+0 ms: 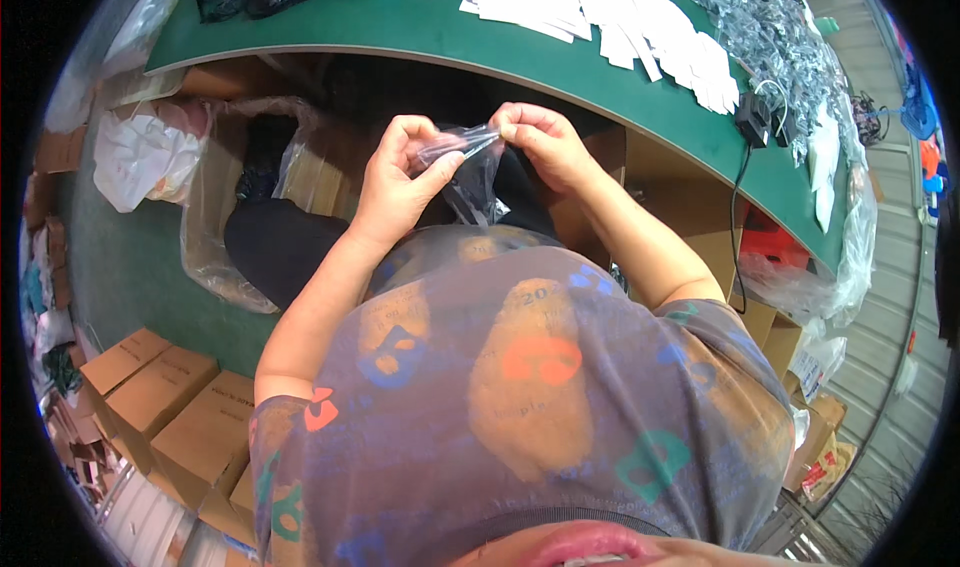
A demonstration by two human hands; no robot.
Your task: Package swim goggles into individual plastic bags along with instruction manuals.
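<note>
A clear plastic bag (478,182) hangs between my hands, above my lap and just short of the green table's near edge. My left hand (405,172) is closed on its top edge, thumb laid along the plastic. At the bag's other upper corner, my right hand (543,142) pinches the film between thumb and fingers. Toward its bottom the bag shows a small bright patch that I cannot make out. The bag's lower end hangs down in front of my dark trousers.
On the green table (420,32) lie white paper slips (620,12), a heap of clear plastic pieces (770,37) and a black power adapter (755,119) with a hanging cable. A plastic-lined carton (325,172) stands left of my legs. Closed cardboard boxes (160,392) sit at lower left.
</note>
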